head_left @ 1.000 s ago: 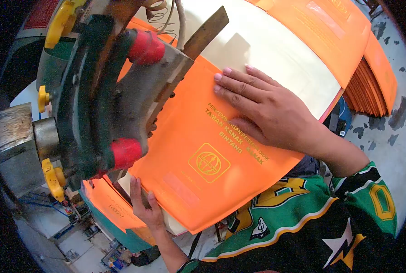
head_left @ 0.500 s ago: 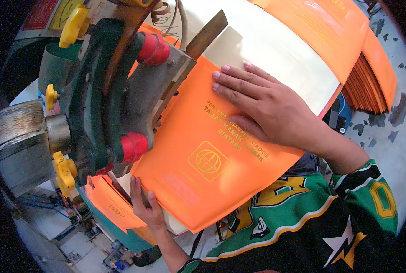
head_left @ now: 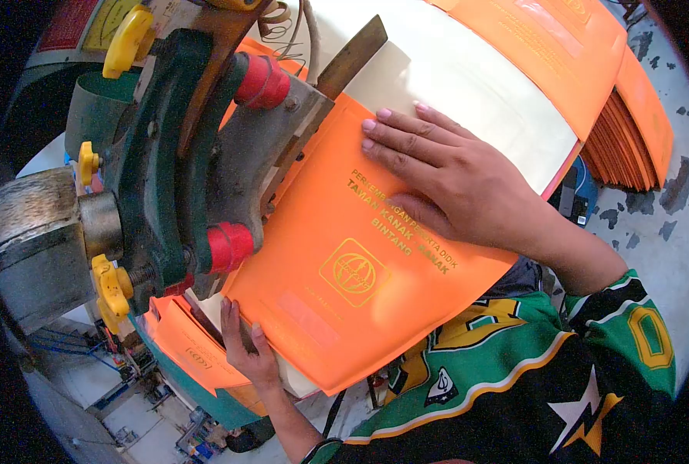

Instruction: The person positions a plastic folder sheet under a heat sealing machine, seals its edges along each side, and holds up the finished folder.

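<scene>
An orange plastic folder cover (head_left: 298, 301) with gold lettering and a globe-like emblem lies on the white table (head_left: 476, 93), one long edge against the metal bar of a machine (head_left: 275, 131). My right hand (head_left: 445, 174) rests flat on its upper part, fingers stretched out and pressing on the surface. At the lower left corner, my left hand (head_left: 251, 348) touches the cover's edge with its fingers extended and thumb apart. The machine's dark green clamp arm carries red-wrapped bolts (head_left: 228, 246) and yellow knobs (head_left: 111, 288).
Another orange cover (head_left: 545, 39) lies at the table's far right, beside a thick stack of orange covers (head_left: 626, 147). More orange sheets (head_left: 190, 348) sit below the machine at left. A flat metal strip (head_left: 352, 58) juts out from the machine over the table.
</scene>
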Demonstrator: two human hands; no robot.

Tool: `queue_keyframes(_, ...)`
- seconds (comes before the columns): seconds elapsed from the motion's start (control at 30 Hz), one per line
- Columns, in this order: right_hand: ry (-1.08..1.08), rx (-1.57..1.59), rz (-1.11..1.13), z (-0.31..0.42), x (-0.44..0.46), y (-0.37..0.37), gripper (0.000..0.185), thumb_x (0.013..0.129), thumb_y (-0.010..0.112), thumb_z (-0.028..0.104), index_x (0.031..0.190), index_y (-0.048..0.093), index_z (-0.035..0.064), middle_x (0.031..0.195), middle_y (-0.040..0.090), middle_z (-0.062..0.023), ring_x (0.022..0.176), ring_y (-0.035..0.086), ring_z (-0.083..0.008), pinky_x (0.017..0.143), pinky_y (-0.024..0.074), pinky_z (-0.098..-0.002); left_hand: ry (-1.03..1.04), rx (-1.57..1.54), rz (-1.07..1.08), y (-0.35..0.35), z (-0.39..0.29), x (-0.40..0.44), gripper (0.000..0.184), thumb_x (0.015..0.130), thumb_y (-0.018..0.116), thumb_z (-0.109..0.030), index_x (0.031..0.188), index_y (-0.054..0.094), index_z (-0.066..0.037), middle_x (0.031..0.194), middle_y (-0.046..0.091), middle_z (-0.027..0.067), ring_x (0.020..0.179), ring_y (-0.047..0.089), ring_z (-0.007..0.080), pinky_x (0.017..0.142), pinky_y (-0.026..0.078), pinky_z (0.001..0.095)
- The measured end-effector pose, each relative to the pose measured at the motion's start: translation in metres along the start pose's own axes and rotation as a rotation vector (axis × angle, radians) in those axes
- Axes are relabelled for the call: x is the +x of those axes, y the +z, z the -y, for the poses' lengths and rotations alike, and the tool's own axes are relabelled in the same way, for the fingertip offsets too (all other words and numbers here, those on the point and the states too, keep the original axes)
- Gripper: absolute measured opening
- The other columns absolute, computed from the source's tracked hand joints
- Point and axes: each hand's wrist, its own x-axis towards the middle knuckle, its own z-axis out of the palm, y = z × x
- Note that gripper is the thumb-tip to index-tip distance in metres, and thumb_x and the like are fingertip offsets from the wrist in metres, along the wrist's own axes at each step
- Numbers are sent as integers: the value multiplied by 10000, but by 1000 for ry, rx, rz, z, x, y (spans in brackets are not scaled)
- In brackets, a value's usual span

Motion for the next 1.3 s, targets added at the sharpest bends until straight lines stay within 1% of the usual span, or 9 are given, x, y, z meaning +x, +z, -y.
queue_keyframes(0.67, -33, -5, 17, -2, 3, -1, 584, 1064, 644, 338, 1541, 580, 8, 1650, 539, -165, 1574, 456, -322, 1348, 307, -509, -39, 18, 10, -1, -4, 1, 509, 1085, 654, -295, 1486, 661, 19, 1596, 608, 218, 1520, 541, 386, 1260, 414, 496)
queue_keyframes(0.97, -35, 19, -22, 3, 3, -4, 497, 1047, 692, 298, 1455, 637, 18, 1591, 589, -183, 1533, 507, -352, 1318, 364, -529, -39, -27, -28, 3, -4, 2, 502, 1063, 672, -271, 1494, 669, -13, 1580, 630, 196, 1520, 545, 381, 1259, 417, 493)
queue_keyframes(1.03, -27, 20, -115, 4, 3, -7, 355, 1044, 707, 259, 1290, 733, 4, 1400, 720, -186, 1413, 625, -365, 1227, 483, -524, -29, -51, -44, 6, 1, 0, 506, 1065, 673, -280, 1494, 669, -12, 1577, 634, 193, 1521, 545, 380, 1259, 417, 494)
queue_keyframes(1.07, -35, 13, -106, 5, 1, -9, 355, 1044, 707, 259, 1290, 733, 4, 1400, 720, -186, 1413, 625, -365, 1227, 483, -524, -20, -64, -52, 7, 3, 0, 500, 1071, 671, -275, 1493, 667, -6, 1567, 642, 193, 1517, 550, 380, 1255, 423, 494)
queue_keyframes(1.13, 95, 194, -207, 6, -2, -14, 230, 1043, 710, 201, 1018, 784, -16, 1123, 801, -169, 1121, 768, -361, 982, 616, -460, -19, -86, -66, 8, 4, 0, 495, 1077, 668, -271, 1493, 665, -1, 1558, 649, 194, 1513, 555, 380, 1250, 429, 495)
queue_keyframes(1.17, 85, 188, -197, 5, -4, -14, 230, 1043, 710, 201, 1018, 784, -16, 1123, 801, -169, 1121, 768, -361, 982, 616, -460, -2, -60, -67, 6, 4, -1, 484, 1086, 660, -272, 1486, 670, 1, 1549, 656, 194, 1505, 563, 379, 1242, 439, 494)
queue_keyframes(1.23, 299, 361, -415, 1, -8, -11, 333, 1068, 697, 185, 806, 734, -16, 817, 768, -118, 740, 749, -250, 683, 583, -375, -4, -42, -75, 7, 7, -3, 474, 1094, 653, -273, 1479, 675, 3, 1539, 663, 194, 1498, 572, 377, 1234, 449, 493)
queue_keyframes(1.27, 285, 358, -402, 0, -9, -12, 333, 1068, 697, 185, 806, 734, -16, 817, 768, -118, 740, 749, -250, 683, 583, -375, 35, -24, -79, 7, 12, -4, 468, 1100, 647, -279, 1473, 682, 1, 1533, 668, 194, 1494, 577, 376, 1228, 455, 490)
queue_keyframes(1.3, 379, 495, -425, -1, -9, -12, 369, 1081, 693, 198, 777, 711, -11, 746, 730, -97, 665, 687, -190, 632, 537, -347, 75, -4, -83, 7, 15, -6, 463, 1105, 641, -286, 1467, 688, -2, 1526, 673, 194, 1489, 582, 374, 1223, 462, 487)
